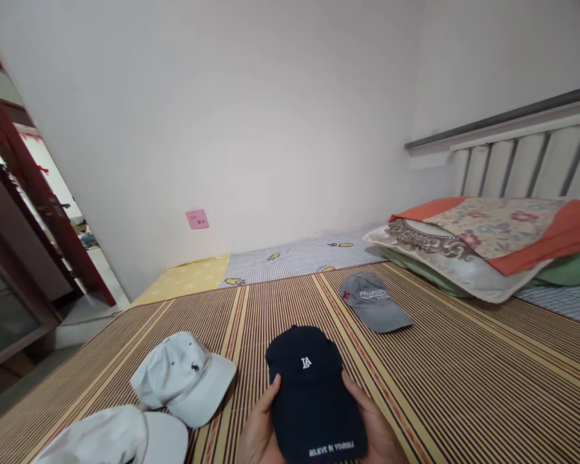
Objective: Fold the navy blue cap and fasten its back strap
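Navy cap [314, 399] at bottom center, left hand [261, 432] gripping one side, right hand [374, 428] the other. It's over a stripy brown mat [473, 380], with two pale caps [181, 374] lower left and a grey cap [374, 301] right of center. Past that, checked fabric [294, 258], then a plain white wall [270, 129] with a pink note [197, 219]. Pillow [418, 241] and radiator [526, 164] on the right, reddish door [43, 187] far left.
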Demonstrator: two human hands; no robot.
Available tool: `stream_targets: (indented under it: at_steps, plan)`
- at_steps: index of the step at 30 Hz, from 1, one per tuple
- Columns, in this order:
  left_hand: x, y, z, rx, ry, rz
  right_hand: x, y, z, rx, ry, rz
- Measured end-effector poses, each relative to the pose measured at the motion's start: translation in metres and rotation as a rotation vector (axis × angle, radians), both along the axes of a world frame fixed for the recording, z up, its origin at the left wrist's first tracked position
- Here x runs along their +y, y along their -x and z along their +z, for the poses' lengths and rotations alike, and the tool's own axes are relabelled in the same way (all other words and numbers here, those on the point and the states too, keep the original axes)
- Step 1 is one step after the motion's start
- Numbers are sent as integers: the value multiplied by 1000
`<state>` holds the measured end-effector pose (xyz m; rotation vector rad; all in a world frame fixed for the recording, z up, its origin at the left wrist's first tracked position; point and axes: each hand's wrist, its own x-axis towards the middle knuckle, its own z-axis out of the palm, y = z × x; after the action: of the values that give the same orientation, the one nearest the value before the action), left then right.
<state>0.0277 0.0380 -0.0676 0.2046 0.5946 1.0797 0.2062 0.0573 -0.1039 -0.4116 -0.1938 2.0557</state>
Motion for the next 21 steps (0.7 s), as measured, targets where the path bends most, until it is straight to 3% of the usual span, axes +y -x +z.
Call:
stream_targets:
  at_steps: [3,7,13,17,21]
  plan:
    - [1,-1,2,-24,29,55,1,-1,2,11,26,23]
    - [-3,-5,16,-39,108,167,2,-1,1,27,24,48]
    - [-10,-9,32,-21,166,254,0,-1,5,73,17,-10]
    - [-7,-9,23,-25,133,229,0,-1,8,77,9,-18]
    - [0,-4,2,-60,9,120,1,1,10,34,81,2]
